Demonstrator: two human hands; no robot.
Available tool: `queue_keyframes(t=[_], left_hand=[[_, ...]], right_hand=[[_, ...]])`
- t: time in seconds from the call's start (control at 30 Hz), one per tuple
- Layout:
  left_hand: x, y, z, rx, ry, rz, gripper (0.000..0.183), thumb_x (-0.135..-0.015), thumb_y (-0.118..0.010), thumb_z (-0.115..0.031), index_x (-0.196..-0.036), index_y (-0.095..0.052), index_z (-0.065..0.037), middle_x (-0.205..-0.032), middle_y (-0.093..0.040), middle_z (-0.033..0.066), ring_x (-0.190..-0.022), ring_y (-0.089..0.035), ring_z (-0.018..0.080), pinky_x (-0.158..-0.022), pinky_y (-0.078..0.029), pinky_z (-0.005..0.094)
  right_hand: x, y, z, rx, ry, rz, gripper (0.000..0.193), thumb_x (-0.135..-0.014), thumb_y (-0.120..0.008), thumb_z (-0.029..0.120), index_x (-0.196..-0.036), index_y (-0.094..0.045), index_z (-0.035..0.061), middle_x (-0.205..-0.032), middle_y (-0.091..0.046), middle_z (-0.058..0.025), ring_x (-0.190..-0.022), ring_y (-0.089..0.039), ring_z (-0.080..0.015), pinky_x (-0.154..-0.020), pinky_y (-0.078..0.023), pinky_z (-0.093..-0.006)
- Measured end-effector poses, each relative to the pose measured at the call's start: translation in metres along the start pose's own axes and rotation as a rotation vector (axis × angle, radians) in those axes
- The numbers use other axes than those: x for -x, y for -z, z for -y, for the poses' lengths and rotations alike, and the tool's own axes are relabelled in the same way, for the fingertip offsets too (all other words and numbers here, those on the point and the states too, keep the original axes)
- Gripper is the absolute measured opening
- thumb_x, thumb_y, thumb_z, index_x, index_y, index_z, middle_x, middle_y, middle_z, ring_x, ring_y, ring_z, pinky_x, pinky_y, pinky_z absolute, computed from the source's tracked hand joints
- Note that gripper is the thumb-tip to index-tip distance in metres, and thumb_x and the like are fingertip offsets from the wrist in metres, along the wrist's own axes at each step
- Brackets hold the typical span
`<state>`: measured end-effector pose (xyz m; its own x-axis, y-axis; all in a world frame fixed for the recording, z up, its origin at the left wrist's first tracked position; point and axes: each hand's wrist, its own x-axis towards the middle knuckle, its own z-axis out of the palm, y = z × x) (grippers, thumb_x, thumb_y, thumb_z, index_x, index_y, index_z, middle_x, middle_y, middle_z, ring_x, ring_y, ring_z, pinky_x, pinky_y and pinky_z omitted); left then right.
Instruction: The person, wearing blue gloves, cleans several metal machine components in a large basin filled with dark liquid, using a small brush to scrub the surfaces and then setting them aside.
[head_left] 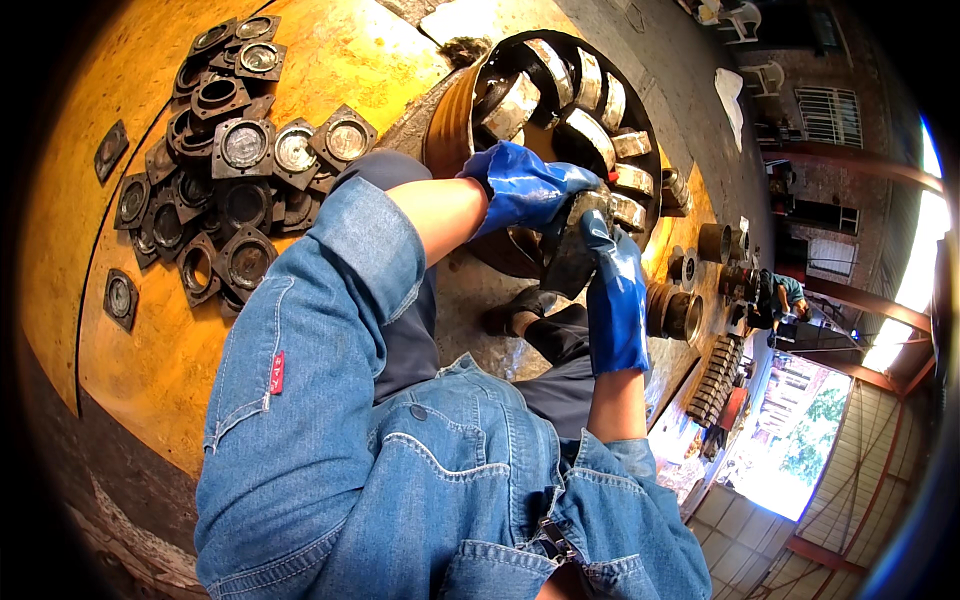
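Observation:
My left hand (pixel 530 190), in a blue rubber glove, reaches in from the left and grips the upper end of a dark metal part (pixel 568 255). My right hand (pixel 615 285), gloved the same way, is closed on the part's right side. The part is a thick, blackened piece, held tilted above the floor in front of my knees; its far face is hidden. Just beyond my hands stands a large round metal drum (pixel 450 125). Inside it, several pale-edged round metal pieces (pixel 585 140) lie around the wall. A small red spot shows beside the left glove's fingertips.
To my left, many square flanged castings (pixel 245 145) with round centres are heaped on the yellow floor (pixel 130 355). Cylindrical metal parts (pixel 675 312) and a row of stacked pieces (pixel 715 380) stand on the right. Farther off, a person (pixel 787 300) bends over near a bright opening.

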<state>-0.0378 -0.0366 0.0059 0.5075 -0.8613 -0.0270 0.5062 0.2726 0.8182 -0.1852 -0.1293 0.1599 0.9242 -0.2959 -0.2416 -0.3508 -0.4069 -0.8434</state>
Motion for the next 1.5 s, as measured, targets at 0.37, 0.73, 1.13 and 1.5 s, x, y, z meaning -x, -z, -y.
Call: queue_keyframes(t=[0.37,0.73,1.13,1.5], left_hand=[[0.014,-0.015,-0.021,0.13,0.077,-0.037,0.042,-0.112,-0.059,-0.027,-0.149,-0.063,-0.008,-0.134,-0.074,0.0129,-0.122,-0.072,0.0225,-0.102,-0.058,0.0337],[-0.012,0.012,0.019,-0.576,-0.257,-0.039,0.044,-0.105,-0.07,-0.022,-0.148,-0.066,-0.014,-0.136,-0.075,0.0091,-0.127,-0.07,0.0243,-0.11,-0.053,0.0354],[-0.012,0.004,0.012,-0.369,-0.165,-0.024,0.042,-0.104,-0.072,-0.022,-0.144,-0.067,-0.009,-0.131,-0.075,0.0095,-0.12,-0.071,0.0204,-0.104,-0.056,0.0332],[0.005,-0.012,-0.015,0.159,0.099,-0.053,0.042,-0.114,-0.049,-0.035,-0.14,-0.068,-0.008,-0.125,-0.076,0.0092,-0.104,-0.073,0.0171,-0.086,-0.06,0.03]], right_hand=[[0.002,-0.001,0.006,-0.023,-0.04,-0.002,0.04,-0.11,-0.068,0.035,-0.131,-0.071,0.0007,-0.119,-0.071,-0.0037,-0.11,-0.061,-0.0149,-0.103,-0.046,-0.0309],[0.002,-0.002,0.008,-0.061,-0.058,0.014,0.04,-0.11,-0.067,0.037,-0.129,-0.072,0.0017,-0.117,-0.07,-0.0023,-0.107,-0.06,-0.0138,-0.1,-0.046,-0.0301],[0.003,-0.006,0.017,-0.051,-0.079,0.004,0.037,-0.111,-0.067,0.036,-0.123,-0.072,0.0022,-0.111,-0.069,0.0007,-0.101,-0.058,-0.0116,-0.094,-0.047,-0.0288],[0.003,-0.006,0.014,-0.066,-0.072,0.009,0.034,-0.111,-0.068,0.036,-0.118,-0.072,0.003,-0.108,-0.067,0.0025,-0.099,-0.055,-0.0107,-0.093,-0.045,-0.0284]])
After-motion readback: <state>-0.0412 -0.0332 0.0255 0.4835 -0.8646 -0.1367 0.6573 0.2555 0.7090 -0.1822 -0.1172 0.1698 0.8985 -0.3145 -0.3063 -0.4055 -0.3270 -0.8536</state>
